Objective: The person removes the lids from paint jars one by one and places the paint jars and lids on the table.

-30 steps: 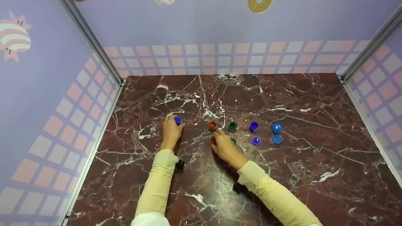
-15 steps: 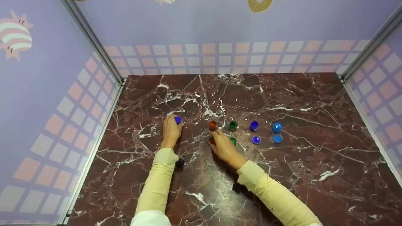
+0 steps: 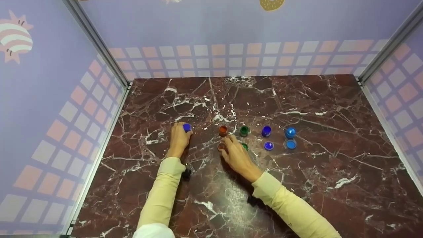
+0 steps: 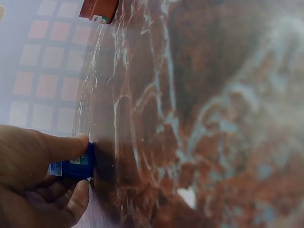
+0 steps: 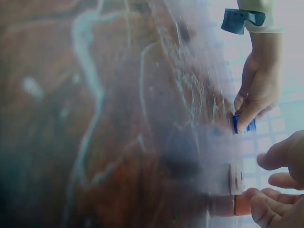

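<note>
My left hand grips a small blue paint jar by its sides, standing on the table; thumb and fingers lie on either side of it in the left wrist view. My right hand is beside a brownish-orange lid on the table. In the right wrist view its thumb and fingers stand spread apart near that lid, with nothing pinched between them. Just behind the lid is an orange paint jar, uncapped. A green lid is partly hidden by the right hand.
Right of the orange jar, in a row, stand a green jar, a dark blue jar and a light blue jar. A violet-blue lid and a light blue lid lie before them. Patterned panels enclose the marbled table.
My right fingers have loosened from the brownish-orange lid, which now shows more fully. The left hand keeps its hold on the blue jar in the same place.
</note>
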Tool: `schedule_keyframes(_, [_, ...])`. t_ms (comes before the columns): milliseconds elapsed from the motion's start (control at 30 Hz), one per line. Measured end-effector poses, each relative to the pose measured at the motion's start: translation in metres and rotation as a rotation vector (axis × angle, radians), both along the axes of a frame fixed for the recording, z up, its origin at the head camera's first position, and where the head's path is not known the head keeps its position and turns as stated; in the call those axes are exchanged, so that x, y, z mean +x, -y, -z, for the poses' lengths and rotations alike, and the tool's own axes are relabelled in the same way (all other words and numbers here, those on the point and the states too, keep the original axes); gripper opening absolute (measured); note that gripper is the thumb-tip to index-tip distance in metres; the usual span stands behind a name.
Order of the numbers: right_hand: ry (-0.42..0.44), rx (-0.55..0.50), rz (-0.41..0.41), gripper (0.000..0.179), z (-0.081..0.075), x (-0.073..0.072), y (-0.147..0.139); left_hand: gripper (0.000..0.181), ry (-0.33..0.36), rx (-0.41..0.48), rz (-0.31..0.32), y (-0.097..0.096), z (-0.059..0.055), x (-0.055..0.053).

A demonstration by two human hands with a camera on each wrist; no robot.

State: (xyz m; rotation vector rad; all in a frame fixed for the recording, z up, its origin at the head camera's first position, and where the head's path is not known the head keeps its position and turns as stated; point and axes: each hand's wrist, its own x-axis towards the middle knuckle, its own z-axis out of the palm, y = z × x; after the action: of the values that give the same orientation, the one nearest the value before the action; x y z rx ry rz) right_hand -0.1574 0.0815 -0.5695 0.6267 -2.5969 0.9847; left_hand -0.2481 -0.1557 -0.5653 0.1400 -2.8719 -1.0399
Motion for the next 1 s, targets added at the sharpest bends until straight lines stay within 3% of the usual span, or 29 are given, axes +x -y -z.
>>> schedule_keyframes(300, [0.026,-0.032,-0.006,0.026,-0.001,0.005,-0.010,0.042,0.031,-0.029,0.045,-0.002,-0.001,0.019])
schedule_keyframes(667, [-0.013,-0.094,-0.032,0.025,-0.006,0.012,-0.019,0.036,-0.049,0.022,0.168,-0.017,0.004,0.066])
schedule_keyframes(1000, [0.008,-0.061,-0.102,0.025,-0.011,0.024,-0.015,0.037,-0.119,0.031,0.284,-0.030,0.009,0.104])
